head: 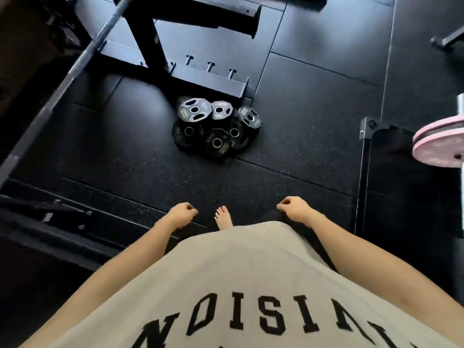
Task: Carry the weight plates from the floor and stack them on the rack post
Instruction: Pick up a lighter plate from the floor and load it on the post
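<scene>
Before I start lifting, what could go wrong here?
1. The weight plates lie overlapped in a loose pile; pulling one may shift the others.
2. A bare foot is exposed if a plate slips.
3. The barbell slants beside the rack posts and might snag an arm.

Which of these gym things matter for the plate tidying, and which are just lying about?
Part of the job:
black weight plates piled on the floor
rack posts
left hand and right hand, both holding nothing

Just lying about:
pink plates
barbell
</scene>
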The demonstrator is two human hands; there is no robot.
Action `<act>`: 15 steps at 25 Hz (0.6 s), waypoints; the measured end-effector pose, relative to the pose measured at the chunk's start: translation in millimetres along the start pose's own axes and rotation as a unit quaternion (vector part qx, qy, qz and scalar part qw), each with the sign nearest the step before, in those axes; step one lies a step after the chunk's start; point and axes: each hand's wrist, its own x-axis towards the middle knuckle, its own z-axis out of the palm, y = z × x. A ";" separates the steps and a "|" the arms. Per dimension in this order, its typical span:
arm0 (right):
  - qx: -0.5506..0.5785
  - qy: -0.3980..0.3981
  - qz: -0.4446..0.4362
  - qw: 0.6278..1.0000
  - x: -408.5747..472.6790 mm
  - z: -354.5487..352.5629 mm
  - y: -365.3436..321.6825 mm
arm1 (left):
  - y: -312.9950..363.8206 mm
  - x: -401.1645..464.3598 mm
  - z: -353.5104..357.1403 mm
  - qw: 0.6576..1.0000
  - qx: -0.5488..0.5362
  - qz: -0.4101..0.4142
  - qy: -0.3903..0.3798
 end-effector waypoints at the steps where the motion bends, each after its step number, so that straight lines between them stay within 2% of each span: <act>1: -0.004 0.003 -0.006 1.000 13.0 -15.6 -15.9 | 12.2 8.6 -14.5 1.000 -0.006 -0.001 0.005; 6: -0.058 -0.013 -0.022 0.998 86.3 -85.0 -98.5 | 65.7 61.9 -71.7 0.996 -0.076 -0.035 0.014; 15: -0.123 -0.125 -0.043 0.984 238.9 -155.8 -229.1 | 144.0 150.5 -126.2 0.974 -0.182 -0.131 0.027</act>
